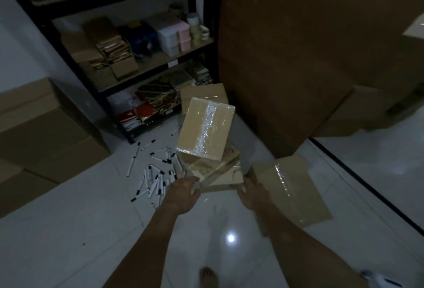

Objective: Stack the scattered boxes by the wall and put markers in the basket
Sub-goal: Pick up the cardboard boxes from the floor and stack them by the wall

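Left hand and right hand each grip an opposite lower corner of a small stack of boxes, fingers curled around its edges, above the tiled floor. The stack shows three boxes, the top one tilted. One more taped box lies just beside the right hand; some thirty markers lie scattered left of the stack.

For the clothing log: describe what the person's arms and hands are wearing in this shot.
Nothing shows on either one. The left hand and right hand are bare, without gloves; any rings on the fingers are too dim to tell. Both forearms are uncovered as far as the frame's bottom edge: no sleeves, watch or wristband in view.
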